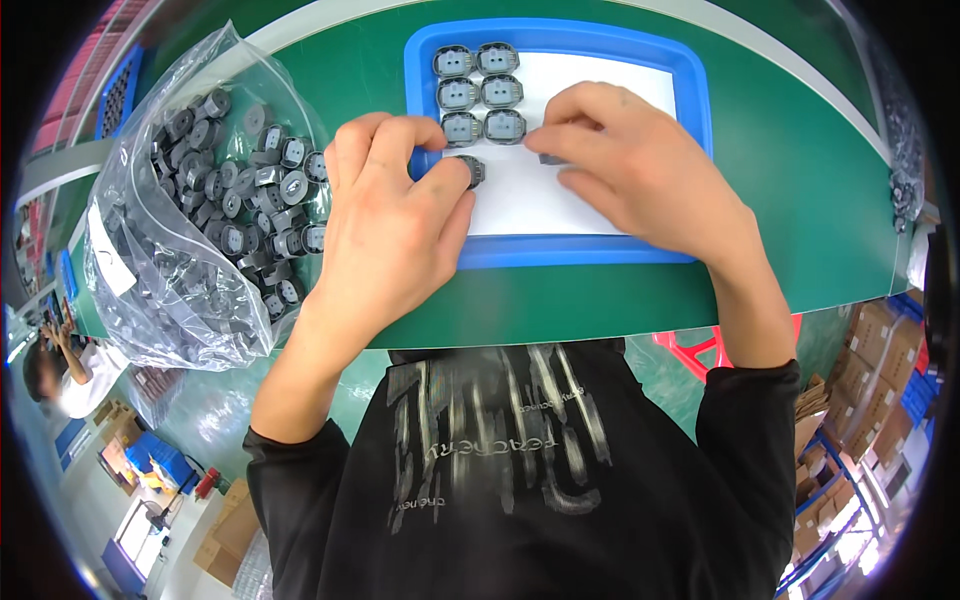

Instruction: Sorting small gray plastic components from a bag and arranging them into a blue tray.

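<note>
Green bench mat (780, 200) carried a blue tray (560, 250) with white liner. Left hand (390, 215) pinched a grey plastic part (470, 170) at the tray's left edge, below six rowed parts (480, 93). Right hand (630, 165), fingers curled, pressed another, mostly hidden, just to its right.

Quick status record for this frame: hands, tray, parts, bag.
left hand: grip on one small grey part at the tray's left edge
right hand: fingertips on a dark part on the white sheet
tray: blue, lined with the white sheet
placed parts: six, in two columns, top left of tray
bag: clear plastic, full of grey parts, left of tray
table: green mat
</note>
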Demonstrator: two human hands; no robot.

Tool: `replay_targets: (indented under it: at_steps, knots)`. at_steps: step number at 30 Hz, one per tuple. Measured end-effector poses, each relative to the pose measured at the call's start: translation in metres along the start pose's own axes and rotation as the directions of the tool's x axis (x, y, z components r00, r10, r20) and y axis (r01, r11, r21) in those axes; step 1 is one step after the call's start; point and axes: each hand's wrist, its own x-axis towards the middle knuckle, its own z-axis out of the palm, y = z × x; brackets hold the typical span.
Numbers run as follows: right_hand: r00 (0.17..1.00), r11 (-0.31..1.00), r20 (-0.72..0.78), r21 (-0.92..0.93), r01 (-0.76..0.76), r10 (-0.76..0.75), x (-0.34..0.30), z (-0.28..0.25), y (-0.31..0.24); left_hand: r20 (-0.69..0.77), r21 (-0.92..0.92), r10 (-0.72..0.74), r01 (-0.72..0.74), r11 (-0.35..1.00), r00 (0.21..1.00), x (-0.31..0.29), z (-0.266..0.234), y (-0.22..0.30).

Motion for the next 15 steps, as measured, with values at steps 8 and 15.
replay_targets:
  at_steps: [8,15]
  knots:
    - [0.996,0.989,0.052,0.127,-0.078,0.072,-0.003,-0.003,-0.004,-0.056,0.015,-0.033,0.033,0.999,0.998,0.001,0.004,-0.003]
    - [0.999,1.000,-0.040,0.010,-0.023,0.023,-0.001,0.005,-0.011,-0.048,-0.024,-0.035,0.034,0.999,0.998,0.002,-0.007,-0.006]
